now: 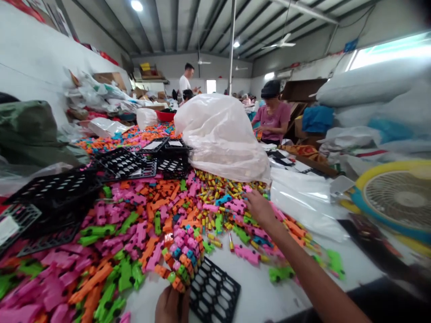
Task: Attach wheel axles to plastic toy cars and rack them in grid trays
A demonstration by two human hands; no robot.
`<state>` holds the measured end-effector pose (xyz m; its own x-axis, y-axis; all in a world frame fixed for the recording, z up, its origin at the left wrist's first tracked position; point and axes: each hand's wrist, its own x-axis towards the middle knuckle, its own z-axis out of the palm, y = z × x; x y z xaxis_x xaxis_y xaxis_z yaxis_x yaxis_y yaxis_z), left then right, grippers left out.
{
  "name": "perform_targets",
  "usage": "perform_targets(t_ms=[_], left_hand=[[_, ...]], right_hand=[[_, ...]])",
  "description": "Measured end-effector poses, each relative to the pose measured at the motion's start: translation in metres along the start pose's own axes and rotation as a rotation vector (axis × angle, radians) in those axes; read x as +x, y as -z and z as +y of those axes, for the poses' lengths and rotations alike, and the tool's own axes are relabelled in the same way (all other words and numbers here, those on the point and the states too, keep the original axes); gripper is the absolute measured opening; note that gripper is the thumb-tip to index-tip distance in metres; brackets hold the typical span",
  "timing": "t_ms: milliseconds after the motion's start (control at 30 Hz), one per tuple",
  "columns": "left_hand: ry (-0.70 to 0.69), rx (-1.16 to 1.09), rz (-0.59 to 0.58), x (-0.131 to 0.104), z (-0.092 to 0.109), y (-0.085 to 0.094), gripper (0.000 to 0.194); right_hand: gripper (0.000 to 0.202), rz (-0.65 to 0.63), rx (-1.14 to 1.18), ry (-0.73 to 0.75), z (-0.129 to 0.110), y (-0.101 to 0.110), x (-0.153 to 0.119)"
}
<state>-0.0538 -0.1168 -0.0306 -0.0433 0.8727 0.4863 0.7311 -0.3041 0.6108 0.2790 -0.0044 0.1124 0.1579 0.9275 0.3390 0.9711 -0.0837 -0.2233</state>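
Observation:
My left hand [172, 305], low in the middle, is closed around the lower end of a cluster of small plastic toys [184, 253]. The toys are packed in rows, in pink, orange, blue and green. Beside the cluster a black grid tray [217, 287] lies at a slant on the white table; whether they touch I cannot make out. My right hand [261, 207] stretches over the pile, its fingertips at a pink toy [248, 189] by the small yellow tubes [210, 220]. Those fingers are blurred and partly hidden.
Loose pink, orange and green toys [57, 269] cover the left side. Black trays [60, 188] are stacked behind them. A large white plastic bag [218, 134] stands in the centre. At right are clear plastic sheets [303, 193] and a fan [400, 197]. A co-worker [274, 114] sits beyond.

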Motion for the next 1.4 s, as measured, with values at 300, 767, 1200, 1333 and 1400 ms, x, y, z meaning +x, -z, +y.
perform_targets(t_ms=[300, 767, 1200, 1333, 1400], left_hand=[[0.06, 0.015, -0.068, 0.008, 0.031, 0.016, 0.028], [0.061, 0.072, -0.118, 0.008, 0.048, 0.02, 0.019], [0.026, 0.098, -0.105, 0.008, 0.049, 0.021, 0.018], [-0.002, 0.091, -0.106, 0.008, 0.047, 0.022, 0.018], [-0.001, 0.092, -0.111, 0.008, 0.046, 0.022, 0.018]], right_hand=[[0.022, -0.027, 0.022, 0.06, -0.025, -0.006, 0.032], [0.016, -0.698, 1.304, -0.125, -0.117, -0.045, -0.18], [0.01, -0.542, 1.124, 0.0, -0.12, -0.053, -0.182], [0.011, -0.384, 0.782, 0.305, -0.127, -0.054, -0.184], [0.01, -0.39, 0.734, 0.358, -0.127, -0.053, -0.184]])
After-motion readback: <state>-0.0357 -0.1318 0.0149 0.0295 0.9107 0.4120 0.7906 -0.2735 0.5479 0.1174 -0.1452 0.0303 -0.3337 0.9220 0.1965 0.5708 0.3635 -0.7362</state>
